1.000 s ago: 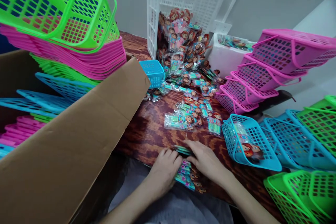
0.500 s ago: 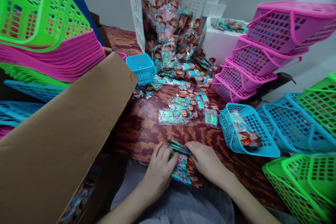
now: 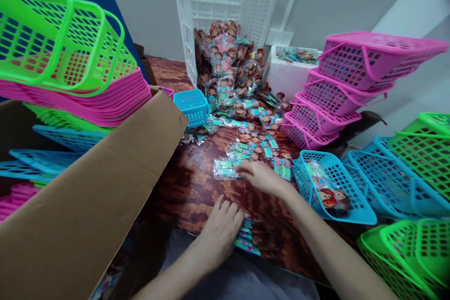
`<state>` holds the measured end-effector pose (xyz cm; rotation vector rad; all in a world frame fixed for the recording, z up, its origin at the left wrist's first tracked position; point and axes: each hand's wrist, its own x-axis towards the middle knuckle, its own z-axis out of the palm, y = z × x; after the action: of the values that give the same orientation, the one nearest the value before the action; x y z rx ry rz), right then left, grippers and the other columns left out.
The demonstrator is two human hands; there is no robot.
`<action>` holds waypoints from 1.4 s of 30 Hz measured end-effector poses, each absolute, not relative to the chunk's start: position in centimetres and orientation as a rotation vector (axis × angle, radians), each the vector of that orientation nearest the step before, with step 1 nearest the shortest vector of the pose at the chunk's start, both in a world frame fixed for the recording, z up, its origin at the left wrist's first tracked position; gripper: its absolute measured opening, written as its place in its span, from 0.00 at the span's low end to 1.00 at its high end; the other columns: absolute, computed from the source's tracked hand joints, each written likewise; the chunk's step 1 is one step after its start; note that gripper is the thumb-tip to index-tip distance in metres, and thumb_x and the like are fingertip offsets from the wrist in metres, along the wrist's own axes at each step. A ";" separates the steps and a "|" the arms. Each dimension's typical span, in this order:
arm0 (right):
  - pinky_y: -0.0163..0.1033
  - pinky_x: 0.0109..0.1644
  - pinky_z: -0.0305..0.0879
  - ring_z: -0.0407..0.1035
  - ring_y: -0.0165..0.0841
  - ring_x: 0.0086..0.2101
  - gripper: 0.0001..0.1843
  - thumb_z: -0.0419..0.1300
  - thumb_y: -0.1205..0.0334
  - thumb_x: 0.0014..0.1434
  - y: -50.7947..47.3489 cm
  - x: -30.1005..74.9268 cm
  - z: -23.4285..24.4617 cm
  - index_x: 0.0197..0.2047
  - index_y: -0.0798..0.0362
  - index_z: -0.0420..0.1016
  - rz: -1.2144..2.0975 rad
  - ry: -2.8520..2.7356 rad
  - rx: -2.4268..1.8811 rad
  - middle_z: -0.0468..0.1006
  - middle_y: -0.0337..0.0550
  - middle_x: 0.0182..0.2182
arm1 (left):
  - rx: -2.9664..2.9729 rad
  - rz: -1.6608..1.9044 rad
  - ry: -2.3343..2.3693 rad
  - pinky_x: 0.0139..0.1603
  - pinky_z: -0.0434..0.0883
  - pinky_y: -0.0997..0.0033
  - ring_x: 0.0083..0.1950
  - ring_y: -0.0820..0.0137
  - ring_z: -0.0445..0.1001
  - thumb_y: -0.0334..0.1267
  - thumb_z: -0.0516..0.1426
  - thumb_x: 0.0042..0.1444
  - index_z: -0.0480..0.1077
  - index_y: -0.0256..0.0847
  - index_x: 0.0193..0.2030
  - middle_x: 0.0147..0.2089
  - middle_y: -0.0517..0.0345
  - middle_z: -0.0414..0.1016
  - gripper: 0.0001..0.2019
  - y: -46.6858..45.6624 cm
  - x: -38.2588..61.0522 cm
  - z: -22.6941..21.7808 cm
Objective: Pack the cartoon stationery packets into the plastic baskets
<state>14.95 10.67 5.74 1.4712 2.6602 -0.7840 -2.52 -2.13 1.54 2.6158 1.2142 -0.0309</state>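
From here I see glossy turquoise packets point(image 3: 247, 240) fanned beside the left hand point(image 3: 224, 222) along the counter point(image 3: 190, 183)'s near edge. The right hand point(image 3: 251, 172) meets a clear-wrapped, pale-green packet point(image 3: 225, 168); whether either hand grips, I can't tell.

tabletop point(image 3: 186, 178) leaves room beyond the left hand point(image 3: 224, 225); a cardboard flap point(image 3: 116, 168) walls its left, packets point(image 3: 242, 146) its far side

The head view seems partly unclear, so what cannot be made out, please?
All in the head view:
Whether the right hand grips a packet: its own back hides this.
Part of the near packets: covered by the left hand.
Cardboard box: cut off at the left edge.
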 end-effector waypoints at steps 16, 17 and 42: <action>0.47 0.53 0.57 0.65 0.42 0.46 0.12 0.50 0.76 0.62 4.9 14.4 0.2 0.41 0.55 0.71 -0.139 2.886 1.395 0.75 0.52 0.43 | 2.468 0.128 1.290 0.68 0.54 0.52 0.57 0.55 0.61 0.30 0.55 0.49 0.61 0.37 0.61 0.56 0.48 0.66 0.29 -3.5 -3.1 -0.1; 0.46 0.51 0.57 0.65 0.41 0.43 0.11 0.50 0.75 0.62 4.6 14.6 0.3 0.39 0.54 0.70 -0.189 2.874 1.415 0.75 0.49 0.39 | 2.469 0.135 1.298 0.68 0.54 0.52 0.57 0.55 0.61 0.30 0.54 0.49 0.62 0.37 0.60 0.56 0.48 0.66 0.28 -3.5 -3.0 -0.1; 0.44 0.53 0.56 0.60 0.43 0.54 0.27 0.62 0.70 0.54 9.4 19.2 1.4 0.58 0.54 0.65 -0.423 2.511 1.649 0.69 0.52 0.55 | 2.429 0.124 1.323 0.68 0.54 0.52 0.60 0.55 0.60 0.29 0.57 0.48 0.59 0.40 0.64 0.60 0.49 0.65 0.33 -3.7 -2.9 -1.0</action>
<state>19.16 9.37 1.41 1.6492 2.5107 -0.4233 -2.93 -3.68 -0.97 2.4286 1.3235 0.1243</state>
